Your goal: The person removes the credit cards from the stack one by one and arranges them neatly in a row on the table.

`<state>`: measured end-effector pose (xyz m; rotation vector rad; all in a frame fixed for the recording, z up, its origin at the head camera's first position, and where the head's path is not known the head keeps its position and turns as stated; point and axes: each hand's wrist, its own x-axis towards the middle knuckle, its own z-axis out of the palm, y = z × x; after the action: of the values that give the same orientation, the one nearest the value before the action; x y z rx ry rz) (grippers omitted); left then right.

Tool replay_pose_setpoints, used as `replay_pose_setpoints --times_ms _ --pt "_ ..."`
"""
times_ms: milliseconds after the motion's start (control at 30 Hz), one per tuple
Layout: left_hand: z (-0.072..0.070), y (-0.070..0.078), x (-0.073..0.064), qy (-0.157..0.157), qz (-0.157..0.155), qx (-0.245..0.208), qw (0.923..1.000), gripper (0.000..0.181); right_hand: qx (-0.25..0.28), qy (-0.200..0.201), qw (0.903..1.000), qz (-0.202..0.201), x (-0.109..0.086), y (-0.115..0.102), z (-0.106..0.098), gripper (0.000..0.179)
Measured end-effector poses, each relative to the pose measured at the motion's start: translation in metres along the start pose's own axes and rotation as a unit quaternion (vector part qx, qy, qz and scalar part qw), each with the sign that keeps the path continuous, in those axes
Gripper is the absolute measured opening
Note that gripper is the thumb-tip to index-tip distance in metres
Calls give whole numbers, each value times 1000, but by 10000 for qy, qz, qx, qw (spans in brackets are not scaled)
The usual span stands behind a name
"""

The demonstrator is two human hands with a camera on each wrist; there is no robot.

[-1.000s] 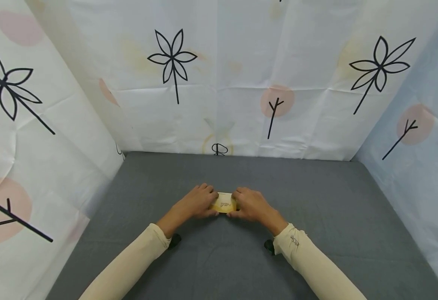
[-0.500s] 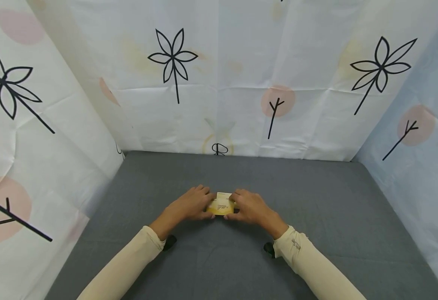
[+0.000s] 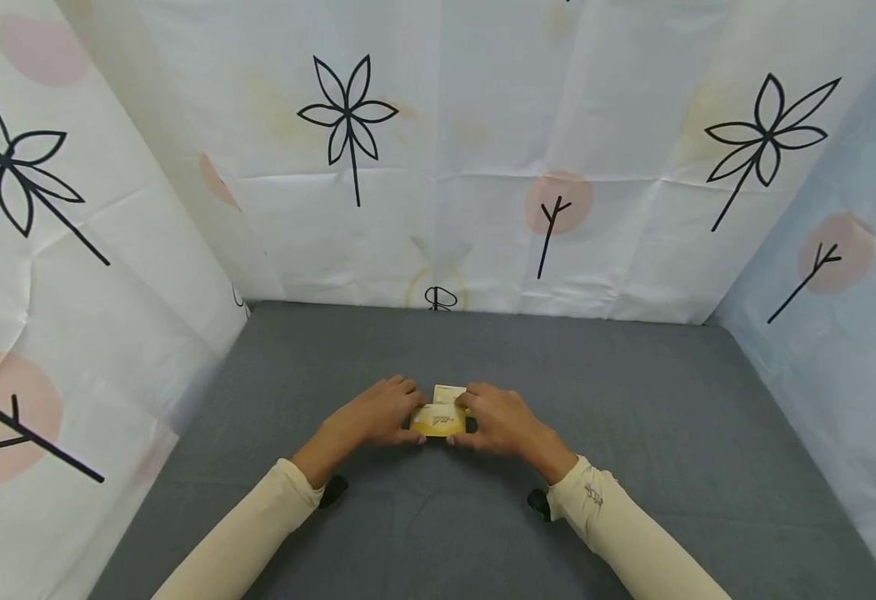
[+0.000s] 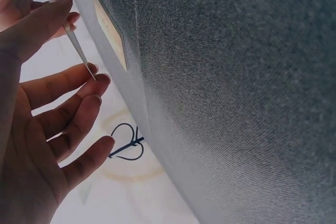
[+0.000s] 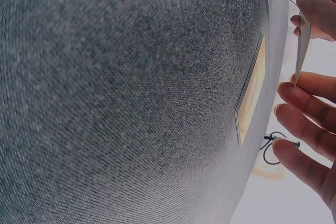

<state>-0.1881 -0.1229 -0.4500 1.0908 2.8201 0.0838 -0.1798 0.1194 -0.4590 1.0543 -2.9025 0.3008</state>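
Note:
A thin, flat yellow card [image 3: 438, 421] with small dark print is held up between both hands above the table. My left hand [image 3: 381, 411] pinches its left side, and my right hand [image 3: 507, 420] pinches its right side. In the left wrist view the held card [image 4: 76, 46] shows edge-on, between the thumb and fingertips. The right wrist view also has it as a narrow, slightly bowed sliver. A second pale yellow flat piece [image 5: 252, 94] with a dark edge lies on the table below; in the head view the held card and right fingers partly cover it.
A grey cloth-covered table [image 3: 438, 517] spreads around the hands. White fabric walls [image 3: 438, 167] with flower and twig prints stand at the back and both sides. Dark objects [image 3: 538, 503] show under the sleeve cuffs.
Both hands have drawn the yellow card toward the body and slightly left. More of the second pale piece now shows behind it.

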Motion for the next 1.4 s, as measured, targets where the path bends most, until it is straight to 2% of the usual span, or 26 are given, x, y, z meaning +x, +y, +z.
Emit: replay_pose_setpoints --times_ms 367,667,1200,1400 --pt "5 -5 -8 170 110 -39 9998 55 -17 -120 9999 6 -1 -5 -1 53" --pt "2 -3 -13 82 282 72 9995 51 -107 -148 9997 154 -2 -10 2 56" --pt "1 -4 -17 -69 196 12 9998 48 134 -408 9991 -22 -1 -14 -2 54" --pt "3 -5 -19 -80 136 6 9999 48 99 -367 9993 -38 0 -17 3 55"
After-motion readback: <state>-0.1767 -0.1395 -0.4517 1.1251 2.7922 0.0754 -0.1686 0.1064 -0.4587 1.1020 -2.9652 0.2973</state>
